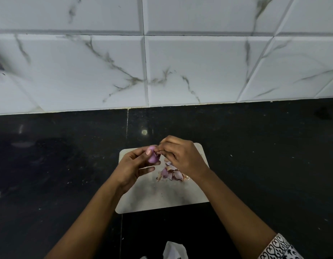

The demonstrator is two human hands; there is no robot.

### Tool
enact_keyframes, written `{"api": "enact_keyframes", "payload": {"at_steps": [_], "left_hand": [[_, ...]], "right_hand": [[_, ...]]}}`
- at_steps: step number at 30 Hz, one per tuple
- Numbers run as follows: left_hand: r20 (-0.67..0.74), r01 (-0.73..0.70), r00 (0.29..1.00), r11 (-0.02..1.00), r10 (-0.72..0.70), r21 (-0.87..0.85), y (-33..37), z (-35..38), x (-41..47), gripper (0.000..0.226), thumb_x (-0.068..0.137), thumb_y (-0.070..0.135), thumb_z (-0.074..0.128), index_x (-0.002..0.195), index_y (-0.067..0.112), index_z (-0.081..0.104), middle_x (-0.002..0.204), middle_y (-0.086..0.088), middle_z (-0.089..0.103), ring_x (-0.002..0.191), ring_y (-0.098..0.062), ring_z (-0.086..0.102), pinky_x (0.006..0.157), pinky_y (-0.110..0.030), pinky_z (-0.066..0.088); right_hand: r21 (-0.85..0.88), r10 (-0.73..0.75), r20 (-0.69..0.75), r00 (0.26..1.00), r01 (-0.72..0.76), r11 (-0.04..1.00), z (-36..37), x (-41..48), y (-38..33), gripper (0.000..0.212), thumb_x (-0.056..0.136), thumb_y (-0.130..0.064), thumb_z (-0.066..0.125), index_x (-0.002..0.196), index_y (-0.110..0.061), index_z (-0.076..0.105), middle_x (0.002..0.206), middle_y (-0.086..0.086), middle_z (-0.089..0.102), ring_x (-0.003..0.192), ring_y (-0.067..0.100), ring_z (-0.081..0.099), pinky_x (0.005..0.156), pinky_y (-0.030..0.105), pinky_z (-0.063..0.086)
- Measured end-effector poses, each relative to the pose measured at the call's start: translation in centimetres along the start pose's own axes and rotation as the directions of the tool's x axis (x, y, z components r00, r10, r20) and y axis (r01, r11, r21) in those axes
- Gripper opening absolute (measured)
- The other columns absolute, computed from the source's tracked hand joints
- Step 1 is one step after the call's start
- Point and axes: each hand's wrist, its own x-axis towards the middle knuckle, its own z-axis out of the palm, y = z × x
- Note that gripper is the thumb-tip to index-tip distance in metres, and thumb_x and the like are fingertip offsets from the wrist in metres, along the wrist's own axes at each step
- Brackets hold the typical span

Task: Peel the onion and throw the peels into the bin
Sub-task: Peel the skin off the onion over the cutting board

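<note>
A white crumpled bag [174, 249] lies nearest, at the bottom edge, on the black counter [59, 165] (marble-veined wall tiles [105, 62] behind). On the counter sits a pale cutting board [162, 199]. Above it the left hand [132, 167] cups a small purple onion [153, 156], thumb pressed on it; the right hand [182, 156] pinches skin at its tip. Loose peels [172, 173] lie heaped on the board beneath.

A small purple onion [153, 156], smooth and mostly bare of skin, is held just above the far end of the pale cutting board, while its papery pink and tan peels [172, 172] lie heaped on the board beside it.
</note>
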Motion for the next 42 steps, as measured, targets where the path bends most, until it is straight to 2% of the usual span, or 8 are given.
{"api": "enact_keyframes", "payload": {"at_steps": [6,10,17,21,24,27,33,42], "left_hand": [[-0.045,-0.084,0.996,0.987,0.078,-0.135,-0.5,0.0,0.4,0.042,0.066,0.008,0.078,0.106,0.014,0.068,0.101,-0.005,0.072,0.089,-0.02,0.07,0.067,-0.025,0.057],[-0.07,-0.144,0.988,0.978,0.134,-0.153,-1.0,0.1,0.3,0.058,0.05,0.016,0.088,0.105,0.015,0.068,0.105,-0.003,0.072,0.091,-0.023,0.07,0.073,-0.03,0.058],[-0.086,-0.221,0.974,0.969,0.212,-0.111,-1.0,0.1,0.1,0.044,0.074,-0.017,0.061,0.106,0.012,0.063,0.109,-0.002,0.066,0.092,-0.017,0.07,0.078,-0.029,0.058],[-0.067,-0.151,0.988,0.95,0.138,-0.274,-1.7,-0.4,0.4,0.071,0.043,0.023,0.093,0.108,0.013,0.066,0.111,-0.007,0.069,0.098,-0.022,0.068,0.074,-0.028,0.057],[-0.068,-0.09,0.995,0.918,0.069,-0.387,-2.5,-0.6,0.6,0.081,0.036,0.026,0.095,0.111,0.013,0.066,0.119,-0.014,0.065,0.105,-0.026,0.066,0.073,-0.028,0.057],[-0.033,-0.052,0.999,0.88,0.041,-0.472,-3.0,-0.7,0.6,0.078,0.039,0.019,0.094,0.112,0.011,0.067,0.124,-0.017,0.062,0.11,-0.031,0.063,0.075,-0.029,0.058],[-0.01,-0.095,0.995,0.892,0.101,-0.441,-3.0,-0.4,0.6,0.07,0.041,0.021,0.094,0.108,0.016,0.071,0.117,-0.008,0.068,0.103,-0.022,0.067,0.077,-0.028,0.057],[-0.07,-0.149,0.989,0.923,0.133,-0.353,-2.1,0.0,0.3,0.079,0.035,0.028,0.095,0.108,0.014,0.067,0.111,-0.004,0.07,0.097,-0.021,0.069,0.075,-0.027,0.057]], "right_hand": [[0.138,0.173,-0.148,0.974,-0.153,0.979,1.2,-0.1,0.4,0.011,0.081,-0.005,0.066,0.091,-0.006,0.071,0.088,0.008,0.068,0.083,0.0,0.055,0.075,0.003,0.044],[0.197,0.283,-0.179,0.942,-0.247,0.949,1.7,0.0,0.1,0.011,0.081,-0.006,0.067,0.091,-0.007,0.07,0.089,0.007,0.068,0.082,0.003,0.057,0.071,0.004,0.046],[0.347,0.572,-0.06,0.818,-0.52,0.78,1.6,0.4,0.9,0.01,0.084,-0.007,0.064,0.092,-0.01,0.069,0.089,0.002,0.067,0.073,0.008,0.066,0.066,0.016,0.056],[0.075,0.608,0.043,0.792,-0.61,0.789,1.3,-0.6,1.8,0.015,0.087,-0.014,0.061,0.099,-0.013,0.07,0.098,0.004,0.071,0.079,0.008,0.064,0.068,0.01,0.048],[-0.169,0.633,0.202,0.747,-0.61,0.774,1.5,-1.4,2.0,0.023,0.09,-0.018,0.057,0.11,-0.017,0.067,0.112,0.004,0.068,0.097,0.017,0.062,0.079,0.019,0.042],[-0.242,0.593,0.21,0.777,-0.547,0.802,1.5,-1.7,1.8,0.027,0.089,-0.017,0.058,0.115,-0.019,0.065,0.126,0.001,0.06,0.112,0.018,0.055,0.092,0.026,0.042],[0.155,0.426,0.006,0.905,-0.421,0.894,0.6,-0.6,-1.0,0.029,0.082,-0.023,0.068,0.11,-0.017,0.067,0.101,0.003,0.068,0.09,0.011,0.063,0.079,0.031,0.056],[-0.145,0.211,0.034,0.977,-0.204,0.968,1.4,0.5,-0.9,0.016,0.085,-0.016,0.063,0.097,-0.006,0.068,0.086,0.013,0.069,0.074,0.027,0.065,0.068,0.041,0.056]]}}
